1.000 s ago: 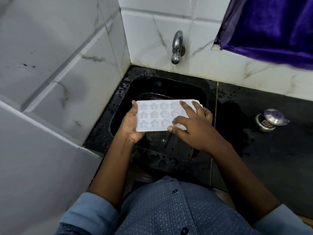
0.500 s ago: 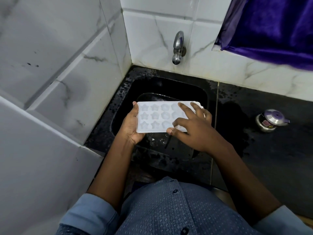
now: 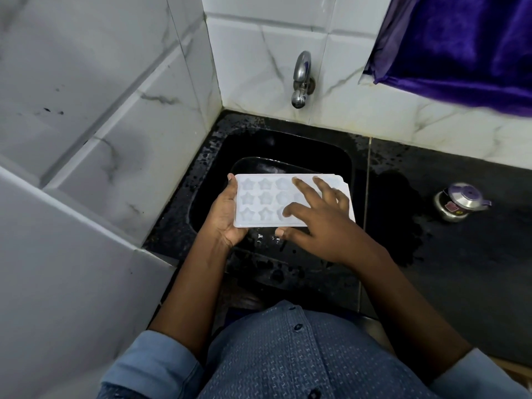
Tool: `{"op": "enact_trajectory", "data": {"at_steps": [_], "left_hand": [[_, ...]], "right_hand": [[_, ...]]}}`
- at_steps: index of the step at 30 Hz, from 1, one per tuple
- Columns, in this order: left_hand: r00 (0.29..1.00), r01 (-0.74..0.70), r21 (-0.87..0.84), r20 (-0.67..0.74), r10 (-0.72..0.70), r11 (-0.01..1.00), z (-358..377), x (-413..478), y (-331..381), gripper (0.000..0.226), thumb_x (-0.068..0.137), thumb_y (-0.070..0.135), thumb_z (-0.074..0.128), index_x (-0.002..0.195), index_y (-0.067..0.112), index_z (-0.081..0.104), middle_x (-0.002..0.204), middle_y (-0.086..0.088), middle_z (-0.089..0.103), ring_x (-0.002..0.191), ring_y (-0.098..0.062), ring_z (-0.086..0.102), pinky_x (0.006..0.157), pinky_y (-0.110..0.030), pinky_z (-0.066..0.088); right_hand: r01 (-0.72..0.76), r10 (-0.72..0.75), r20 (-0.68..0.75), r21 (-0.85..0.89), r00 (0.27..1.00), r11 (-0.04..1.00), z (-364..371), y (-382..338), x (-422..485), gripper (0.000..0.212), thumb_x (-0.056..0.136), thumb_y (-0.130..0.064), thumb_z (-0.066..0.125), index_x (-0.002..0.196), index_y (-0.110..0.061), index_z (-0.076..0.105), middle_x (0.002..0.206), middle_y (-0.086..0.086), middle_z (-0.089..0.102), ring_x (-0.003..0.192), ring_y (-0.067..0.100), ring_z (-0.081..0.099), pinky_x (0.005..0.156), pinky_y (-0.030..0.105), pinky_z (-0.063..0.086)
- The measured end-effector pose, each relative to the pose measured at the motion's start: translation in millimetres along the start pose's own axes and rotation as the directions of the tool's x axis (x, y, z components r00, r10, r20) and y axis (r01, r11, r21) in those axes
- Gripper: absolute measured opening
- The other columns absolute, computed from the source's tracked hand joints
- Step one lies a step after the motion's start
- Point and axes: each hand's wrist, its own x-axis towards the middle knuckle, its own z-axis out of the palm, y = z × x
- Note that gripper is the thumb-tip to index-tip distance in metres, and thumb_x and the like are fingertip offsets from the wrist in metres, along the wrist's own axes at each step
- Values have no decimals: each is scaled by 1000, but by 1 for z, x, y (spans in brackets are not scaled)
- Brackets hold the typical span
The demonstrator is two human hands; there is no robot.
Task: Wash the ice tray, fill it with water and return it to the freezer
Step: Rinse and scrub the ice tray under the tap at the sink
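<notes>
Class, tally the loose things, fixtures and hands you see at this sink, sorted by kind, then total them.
White plastic ice tray: 1
Chrome wall tap: 1
Small steel pot with purple lid: 1
Purple cloth: 1
Black sink: 1
Hands: 2, left hand, right hand
Total: 7

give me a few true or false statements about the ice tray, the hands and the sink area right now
1. The left hand grips the ice tray by its left end. True.
2. Water is running from the tap. False: no stream shows below its spout.
3. The right hand lies with fingers spread on top of the tray. True.
4. The tray rests on the counter. False: it is held above the black sink.
5. A small metal pot with a lid stands on the counter right of the sink. True.
6. The tray's moulds are all square. False: the visible ones include star shapes.
</notes>
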Motion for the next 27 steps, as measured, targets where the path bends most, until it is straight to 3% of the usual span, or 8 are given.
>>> {"op": "enact_trajectory", "data": {"at_steps": [3,15,20,27], "left_hand": [[1000,7,8,7,-7,1000,3,0,0,80,105,71,32,141,7,63,137,-21,69,122,-39,70,97,-53,56],[1000,8,9,-1,-8,1000,4,-1,5,77,106,69,30,131,6,67,129,-21,73,110,-36,75,86,-49,63],[1000,12,16,-3,-12,1000,2,0,5,80,106,70,32,139,5,64,134,-22,70,119,-39,72,94,-52,60],[1000,16,-6,1,-16,1000,-2,-1,0,79,106,70,33,138,5,64,135,-23,69,120,-39,71,89,-51,62]], "right_hand": [[-31,31,3,-4,1000,1000,1,-2,2,71,85,-86,21,131,-45,59,176,-1,2,160,30,-13,124,57,-5],[-47,48,31,-26,998,999,-1,-13,10,80,82,-86,15,126,-41,65,176,-1,3,160,30,-13,124,58,-5],[-43,44,24,-37,999,998,-2,-17,12,79,84,-86,14,121,-39,67,176,-1,3,160,30,-13,124,58,-6],[-11,14,44,-60,999,998,1,-20,11,83,83,-87,13,122,-37,67,176,-1,2,160,30,-12,124,59,-7]]}}
